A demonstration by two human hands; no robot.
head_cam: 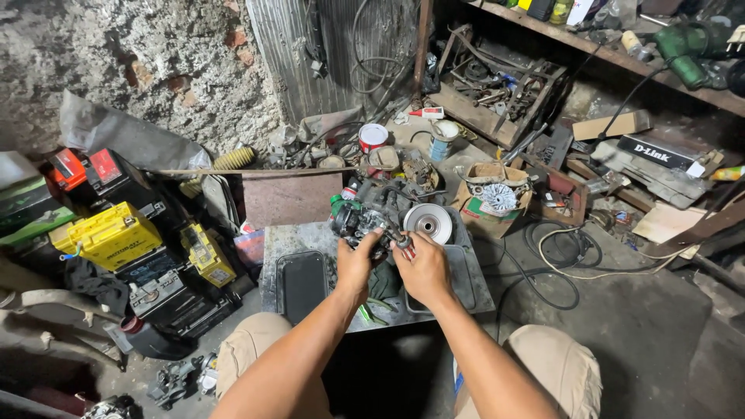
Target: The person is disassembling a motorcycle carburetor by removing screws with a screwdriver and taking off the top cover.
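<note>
Both hands meet over a small grey metal table [283,242] in front of my knees. My left hand [356,266] grips a dark, greasy engine part [362,218] at its near side. My right hand [423,269] is closed around a small tool or fitting with a red-and-white handle [406,247], pressed against the same part. A shiny round metal disc [429,222] sits just right of the part. Under my hands lies a green rag [383,282]. What the fingertips do at the contact point is hidden.
A black tray [302,284] lies on the table's left half. Yellow and black batteries [113,235] are stacked at the left. A cardboard box with a fan-like part [497,198], cables [555,256] and a wooden crate of tools [500,89] crowd the right and back.
</note>
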